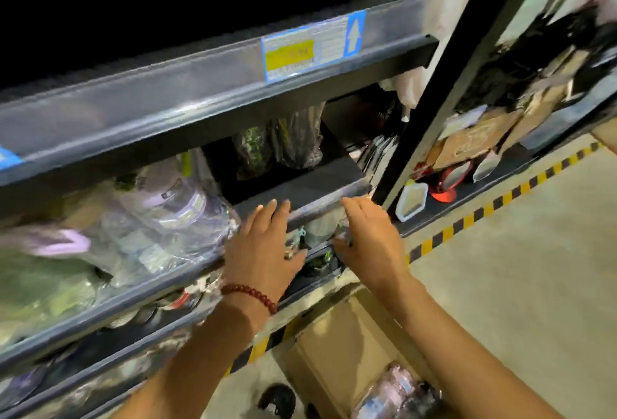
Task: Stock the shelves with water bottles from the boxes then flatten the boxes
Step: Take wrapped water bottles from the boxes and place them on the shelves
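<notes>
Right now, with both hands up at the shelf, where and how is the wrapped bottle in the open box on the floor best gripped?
Probably around the body of the wrapped bottle, coming from above through the open top of the cardboard box. It lies on its side, so fingers can wrap across its width. Both the left hand and right hand are at the shelf edge.

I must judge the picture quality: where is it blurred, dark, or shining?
Head view: the wrapped bottles at left are smeared by motion; the top left corner is black; glare streaks the shelf edge; both hands, left hand and right hand, look fairly sharp; straight rails bend.
</notes>
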Tool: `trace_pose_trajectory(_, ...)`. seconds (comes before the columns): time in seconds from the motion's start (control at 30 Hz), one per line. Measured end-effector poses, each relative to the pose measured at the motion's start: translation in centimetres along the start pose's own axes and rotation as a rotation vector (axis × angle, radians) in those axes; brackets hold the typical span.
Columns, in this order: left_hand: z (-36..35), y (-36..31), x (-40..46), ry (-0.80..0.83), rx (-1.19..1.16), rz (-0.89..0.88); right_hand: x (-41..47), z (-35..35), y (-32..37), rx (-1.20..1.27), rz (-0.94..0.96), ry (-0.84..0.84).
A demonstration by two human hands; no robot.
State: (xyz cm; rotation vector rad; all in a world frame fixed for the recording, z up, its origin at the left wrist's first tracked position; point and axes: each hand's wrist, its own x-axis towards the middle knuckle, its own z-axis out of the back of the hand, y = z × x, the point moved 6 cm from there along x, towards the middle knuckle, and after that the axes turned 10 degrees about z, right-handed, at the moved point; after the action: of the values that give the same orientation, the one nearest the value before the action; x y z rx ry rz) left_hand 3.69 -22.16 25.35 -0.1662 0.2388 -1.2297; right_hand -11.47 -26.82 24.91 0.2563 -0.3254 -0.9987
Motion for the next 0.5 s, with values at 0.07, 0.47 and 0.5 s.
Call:
trace_pose_trajectory(0.07,0.1,-0.7,-3.0,0.008,0.109,-0.156,-4.3,0.7,0.7,-0.099,-0.069,-0.013)
trace_pose_trajectory(0.47,-5.6,-2.1,-17.8,0.26,0.214,-0.834,-28.8,-2.0,7.3,-0.194,-0.69,0.002)
trace_pose_trajectory(0.5,-6.1,-2.4,-19.0,0.294,0.243,-0.874,-30.5,-2.6,7.8,-0.179,-0.758,0.002)
